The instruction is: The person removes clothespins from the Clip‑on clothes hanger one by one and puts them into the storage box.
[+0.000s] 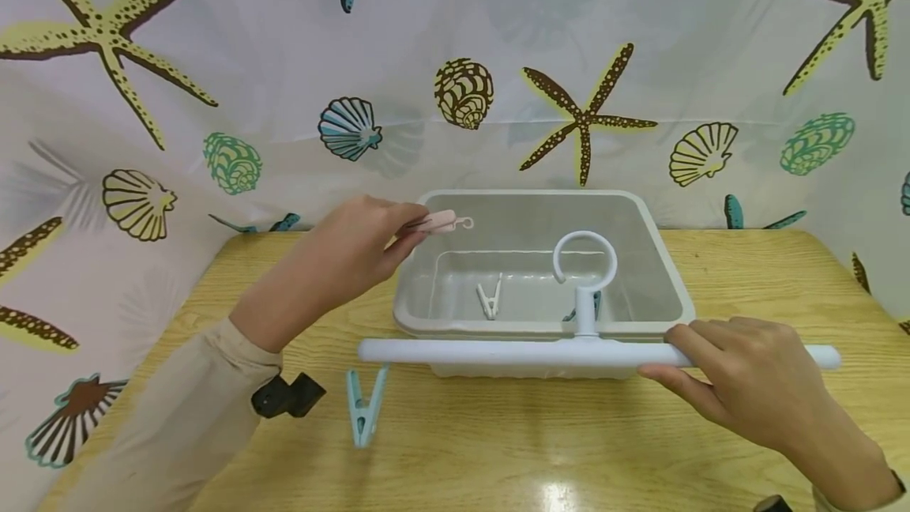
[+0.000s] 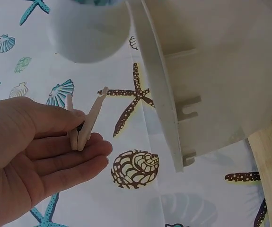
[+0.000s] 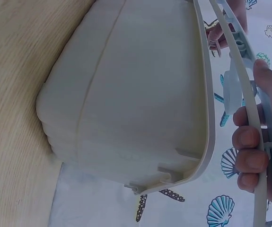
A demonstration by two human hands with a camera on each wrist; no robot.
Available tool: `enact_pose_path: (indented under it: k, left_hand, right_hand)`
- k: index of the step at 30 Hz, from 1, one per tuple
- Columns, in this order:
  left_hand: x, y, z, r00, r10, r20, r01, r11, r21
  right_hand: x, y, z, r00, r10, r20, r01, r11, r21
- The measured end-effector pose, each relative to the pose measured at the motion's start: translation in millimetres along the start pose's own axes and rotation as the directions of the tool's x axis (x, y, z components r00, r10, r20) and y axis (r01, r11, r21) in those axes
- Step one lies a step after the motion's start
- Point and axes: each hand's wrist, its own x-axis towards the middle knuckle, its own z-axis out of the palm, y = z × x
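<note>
In the head view my left hand pinches a pale pink clothespin over the left rim of a grey plastic basin. A small hook sticks out from the clothespin's end. Thumb and fingers hold its closed end in the left wrist view, with the two prongs spread upward. My right hand grips a white hanger near the right end of its long bar. The bar spans the basin's front, its round hook standing up at the middle. Fingers curl round the bar in the right wrist view.
Inside the basin lie a white clothespin and a dark teal clothespin, partly hidden behind the hanger's stem. A light teal clothespin lies on the wooden table at front left. A curtain printed with shells and starfish stands behind.
</note>
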Motion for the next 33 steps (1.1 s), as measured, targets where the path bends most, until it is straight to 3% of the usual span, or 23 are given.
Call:
enact_pose_path:
  k: [4, 9, 12, 15, 21, 25, 29, 33]
  left_hand:
    - [11.4, -12.2, 10.4, 0.999, -0.041, 0.036, 0.04, 0.999, 0.021]
    - [26.9, -18.4, 29.4, 0.983, -0.097, 0.156, 0.08, 0.99, 0.116]
    - [34.0, -22.7, 38.9, 0.971, -0.111, 0.212, 0.079, 0.985, 0.155]
    - [40.3, -29.5, 45.7, 0.968, -0.107, 0.226, 0.064, 0.98, 0.189]
    - [55.6, -42.6, 51.8, 0.971, -0.085, 0.224, 0.036, 0.976, 0.215]
    - [62.1, -51.6, 52.5, 0.98, -0.102, 0.172, 0.061, 0.972, 0.228]
    - [57.4, -58.9, 47.5, 0.986, -0.115, 0.118, 0.086, 0.971, 0.223]
    - [44.9, -60.8, 39.0, 0.986, -0.119, 0.116, 0.096, 0.977, 0.188]
  right_hand:
    - [1.2, 0, 3, 1.0, 0.013, 0.006, -0.013, 1.0, -0.013]
    - [3.2, 0, 8, 1.0, 0.019, 0.01, -0.019, 1.0, -0.014]
    - [4.9, 0, 13, 1.0, 0.017, 0.017, -0.016, 1.0, -0.014]
    - [6.7, -1, 18, 1.0, 0.018, 0.025, -0.018, 1.0, -0.018]
    - [10.7, -3, 24, 0.999, 0.033, 0.036, -0.032, 0.999, -0.026]
    - [13.2, -3, 28, 0.998, 0.041, 0.04, -0.04, 0.999, -0.029]
    - [15.0, -3, 32, 0.998, 0.05, 0.044, -0.049, 0.998, -0.035]
    - [16.7, -3, 36, 0.997, 0.059, 0.043, -0.057, 0.997, -0.045]
